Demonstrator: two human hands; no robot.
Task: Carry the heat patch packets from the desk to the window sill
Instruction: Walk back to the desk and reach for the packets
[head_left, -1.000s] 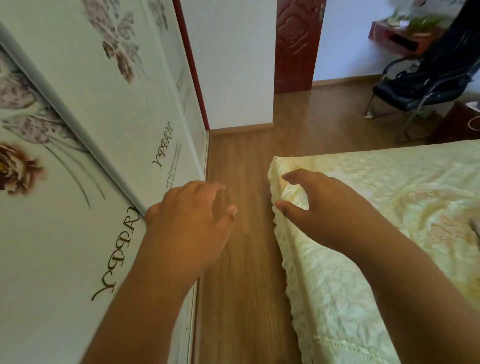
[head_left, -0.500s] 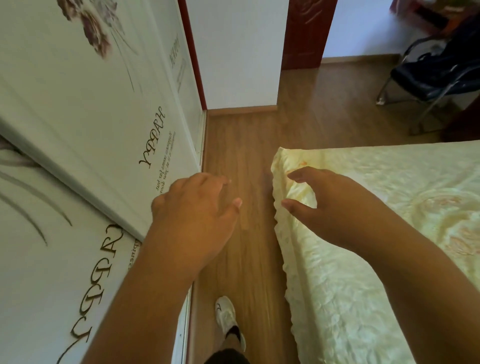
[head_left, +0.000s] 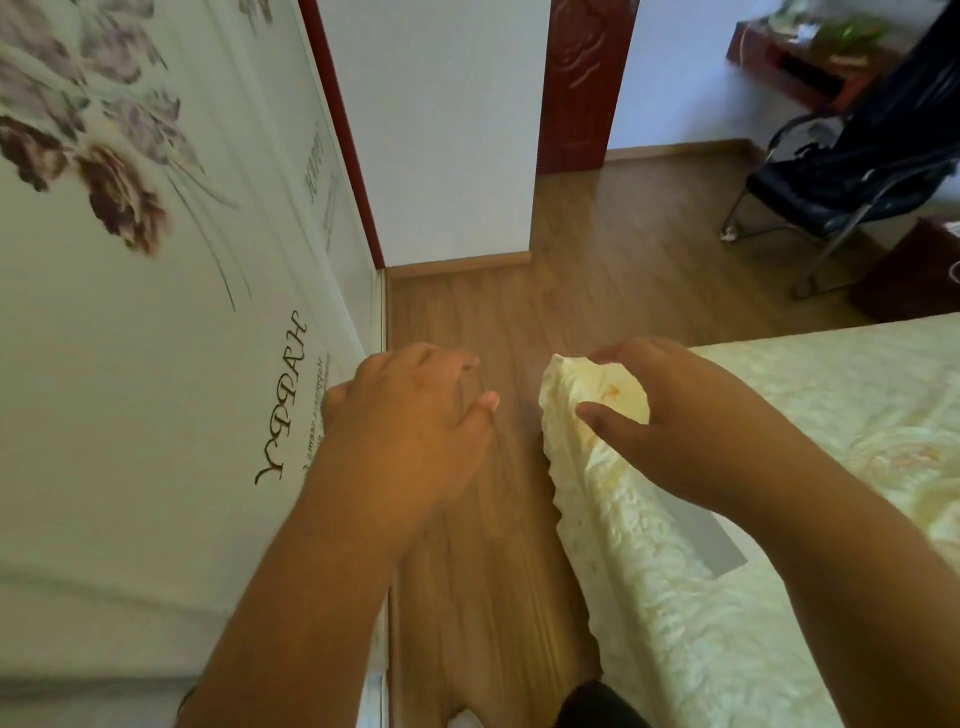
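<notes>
Two bare hands are out in front of me, and neither carries anything. My left hand (head_left: 415, 415) hangs over the brown wood-plank floor (head_left: 519, 322) with its fingers loosely curled around nothing. My right hand (head_left: 670, 415) floats above the near corner of the pale yellow embossed bedspread (head_left: 779, 597), thumb and fingers bent in a slack arc; I judge it is not gripping the cloth, only passing over it.

I read the raised, empty hands as a walking posture: I am in the narrow lane between the white sliding wardrobe door with printed purple flowers (head_left: 156, 312) and the bed, facing the dark red panelled door (head_left: 587, 88).

No heat patch packets show anywhere, so I cannot give their heading or long axis. By my guess they lie on the reddish-brown desk (head_left: 795, 57) at the far right, behind the black metal-framed chair (head_left: 852, 176), but its top is too small and blurred to tell. No window sill is in sight either. The pick-up has not yet begun.
</notes>
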